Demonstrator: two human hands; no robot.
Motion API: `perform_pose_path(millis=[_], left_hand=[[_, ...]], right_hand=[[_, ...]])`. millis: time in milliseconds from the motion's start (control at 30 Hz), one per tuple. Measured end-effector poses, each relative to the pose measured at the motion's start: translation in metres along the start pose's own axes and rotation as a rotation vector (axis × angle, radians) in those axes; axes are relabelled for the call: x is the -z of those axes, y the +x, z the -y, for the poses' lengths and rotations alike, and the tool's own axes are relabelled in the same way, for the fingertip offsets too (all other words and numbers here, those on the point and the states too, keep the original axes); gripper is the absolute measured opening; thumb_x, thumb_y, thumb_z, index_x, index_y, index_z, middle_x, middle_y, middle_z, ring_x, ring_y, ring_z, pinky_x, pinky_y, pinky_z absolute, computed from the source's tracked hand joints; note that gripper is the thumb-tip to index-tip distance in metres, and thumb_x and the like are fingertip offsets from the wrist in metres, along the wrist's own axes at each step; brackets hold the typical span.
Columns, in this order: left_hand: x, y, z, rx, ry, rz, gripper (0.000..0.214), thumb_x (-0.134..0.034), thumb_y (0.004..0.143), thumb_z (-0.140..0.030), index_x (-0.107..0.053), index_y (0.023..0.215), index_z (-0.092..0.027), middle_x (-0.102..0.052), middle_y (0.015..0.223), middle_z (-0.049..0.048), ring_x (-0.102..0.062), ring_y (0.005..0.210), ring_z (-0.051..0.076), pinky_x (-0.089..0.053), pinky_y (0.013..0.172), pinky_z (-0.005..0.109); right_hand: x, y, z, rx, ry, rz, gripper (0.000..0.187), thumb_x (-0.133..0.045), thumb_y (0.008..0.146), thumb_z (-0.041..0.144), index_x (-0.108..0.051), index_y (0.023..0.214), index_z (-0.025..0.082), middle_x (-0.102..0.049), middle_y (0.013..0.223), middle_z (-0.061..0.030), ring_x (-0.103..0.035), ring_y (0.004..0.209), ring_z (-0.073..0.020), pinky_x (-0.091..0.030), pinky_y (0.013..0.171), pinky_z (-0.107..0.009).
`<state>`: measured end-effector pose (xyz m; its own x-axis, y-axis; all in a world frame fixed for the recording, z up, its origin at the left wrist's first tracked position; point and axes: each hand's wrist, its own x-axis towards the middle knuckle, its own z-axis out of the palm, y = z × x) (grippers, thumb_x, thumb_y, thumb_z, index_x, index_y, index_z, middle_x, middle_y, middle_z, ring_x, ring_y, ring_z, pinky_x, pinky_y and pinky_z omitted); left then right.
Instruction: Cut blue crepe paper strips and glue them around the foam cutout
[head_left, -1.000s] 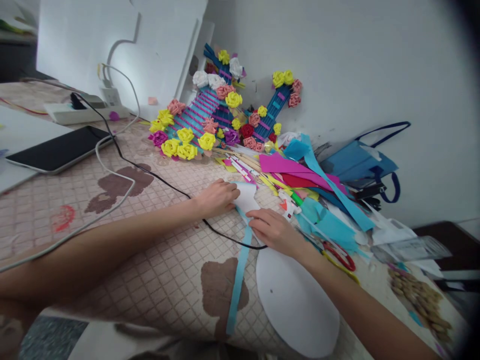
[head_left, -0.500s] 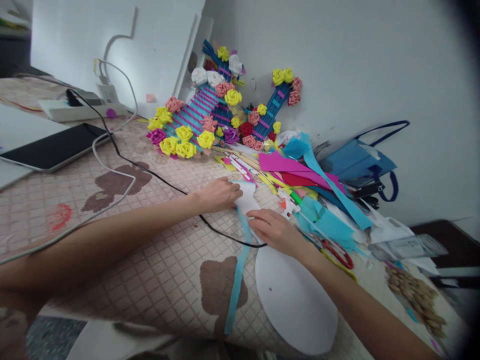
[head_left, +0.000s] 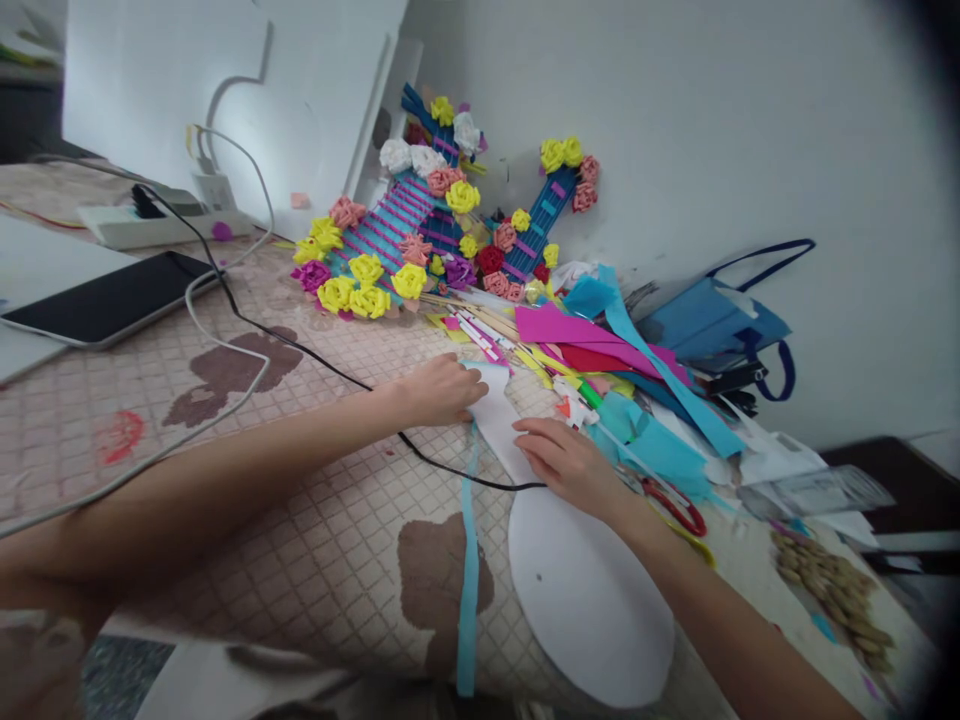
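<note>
A white cutout (head_left: 589,600) with a wide rounded end and a narrow neck lies on the table. My left hand (head_left: 442,390) is closed at the far end of the neck, fingertips over its left edge. A light-blue paper strip (head_left: 468,580) comes out from below those fingers and trails toward the table's front edge. Light blue also shows along the neck's far edge. My right hand (head_left: 566,460) rests lower on the neck, palm down, its fingers stretched out and holding nothing. A black cable (head_left: 442,465) crosses the strip and runs to the right hand.
Paper-flower decorations (head_left: 390,235) stand at the back. Coloured paper sheets (head_left: 600,335), red-handled scissors (head_left: 675,505) and a glue gun (head_left: 574,402) lie to the right, with peanuts (head_left: 829,600) further over. A tablet (head_left: 112,295) and a power strip (head_left: 157,228) are at left.
My right hand has shifted slightly right along the neck, away from the strip. The blue strip's loose end has swung a little right and nearer, and it looks narrower. My left hand stays in place.
</note>
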<state>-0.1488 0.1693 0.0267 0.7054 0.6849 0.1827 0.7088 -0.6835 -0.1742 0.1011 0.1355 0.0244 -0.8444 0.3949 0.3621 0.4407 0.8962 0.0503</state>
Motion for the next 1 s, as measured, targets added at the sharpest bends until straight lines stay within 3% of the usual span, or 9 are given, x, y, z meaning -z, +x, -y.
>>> perform_pose_path(millis=[133, 233, 367, 533, 633, 733, 900, 1000], left_hand=[[0.004, -0.003, 0.007, 0.053, -0.111, 0.055, 0.023, -0.064, 0.081, -0.036, -0.062, 0.093, -0.017, -0.067, 0.095, 0.007, -0.064, 0.08, 0.022, -0.04, 0.065, 0.03], [0.007, -0.006, 0.017, 0.079, -0.252, 0.077, 0.016, -0.062, 0.081, -0.03, -0.063, 0.094, -0.019, -0.068, 0.095, 0.0039, -0.063, 0.078, 0.018, -0.039, 0.061, 0.026], [0.004, -0.01, 0.026, 0.089, -0.366, -0.012, 0.014, -0.05, 0.083, -0.015, -0.063, 0.082, -0.019, -0.068, 0.087, 0.0023, -0.062, 0.075, 0.015, -0.04, 0.063, 0.024], [0.0, -0.013, 0.028, 0.173, -0.448, -0.07, 0.019, -0.044, 0.084, -0.012, -0.062, 0.083, -0.017, -0.068, 0.084, 0.0042, -0.061, 0.075, 0.016, -0.043, 0.067, 0.024], [-0.003, -0.015, 0.028, 0.216, -0.446, -0.116, 0.021, -0.042, 0.089, -0.018, -0.062, 0.085, -0.015, -0.067, 0.086, 0.0071, -0.061, 0.078, 0.018, -0.045, 0.071, 0.028], [-0.006, -0.017, 0.027, 0.183, -0.433, -0.171, 0.017, -0.053, 0.085, -0.025, -0.06, 0.098, -0.015, -0.063, 0.101, 0.0095, -0.06, 0.092, 0.021, -0.046, 0.082, 0.032], [-0.011, -0.018, 0.021, 0.185, -0.489, -0.128, 0.053, -0.065, 0.073, -0.02, -0.047, 0.122, -0.016, -0.053, 0.126, 0.0136, -0.052, 0.116, 0.027, -0.044, 0.096, 0.04], [-0.015, -0.017, 0.016, 0.171, -0.495, -0.126, 0.061, -0.065, 0.072, -0.018, -0.042, 0.128, -0.016, -0.049, 0.131, 0.0155, -0.048, 0.121, 0.029, -0.042, 0.099, 0.042]], right_hand=[[0.002, -0.004, -0.001, -0.032, 0.022, -0.042, 0.026, -0.046, 0.088, 0.009, -0.057, 0.108, 0.022, -0.064, 0.112, -0.0095, -0.061, 0.101, -0.0193, -0.052, 0.088, -0.038], [0.005, -0.008, -0.003, -0.057, 0.04, -0.07, 0.026, -0.047, 0.088, 0.01, -0.057, 0.109, 0.022, -0.063, 0.111, -0.0094, -0.061, 0.103, -0.0194, -0.051, 0.089, -0.038], [0.008, -0.016, -0.004, -0.103, 0.068, -0.076, 0.026, -0.046, 0.089, 0.012, -0.057, 0.109, 0.023, -0.063, 0.112, -0.0095, -0.061, 0.105, -0.0199, -0.052, 0.09, -0.039], [0.011, -0.026, -0.003, -0.174, 0.055, -0.147, 0.023, -0.049, 0.088, 0.012, -0.058, 0.106, 0.023, -0.063, 0.109, -0.0092, -0.06, 0.105, -0.0208, -0.051, 0.09, -0.039], [0.015, -0.034, 0.0, -0.309, 0.024, -0.207, 0.019, -0.05, 0.088, 0.015, -0.057, 0.104, 0.023, -0.064, 0.103, -0.0084, -0.06, 0.101, -0.0212, -0.05, 0.089, -0.039], [0.021, -0.046, 0.011, -0.502, 0.021, -0.212, 0.016, -0.053, 0.088, 0.023, -0.055, 0.104, 0.022, -0.063, 0.1, -0.008, -0.061, 0.094, -0.022, -0.051, 0.083, -0.038], [0.027, -0.075, 0.034, -0.664, -0.017, -0.17, 0.018, -0.055, 0.086, 0.032, -0.053, 0.101, 0.023, -0.061, 0.094, -0.0072, -0.06, 0.085, -0.0229, -0.051, 0.073, -0.039], [0.025, -0.084, 0.028, -0.747, -0.003, -0.18, 0.015, -0.052, 0.087, 0.034, -0.053, 0.098, 0.023, -0.062, 0.09, -0.0061, -0.06, 0.078, -0.0209, -0.051, 0.068, -0.036]])
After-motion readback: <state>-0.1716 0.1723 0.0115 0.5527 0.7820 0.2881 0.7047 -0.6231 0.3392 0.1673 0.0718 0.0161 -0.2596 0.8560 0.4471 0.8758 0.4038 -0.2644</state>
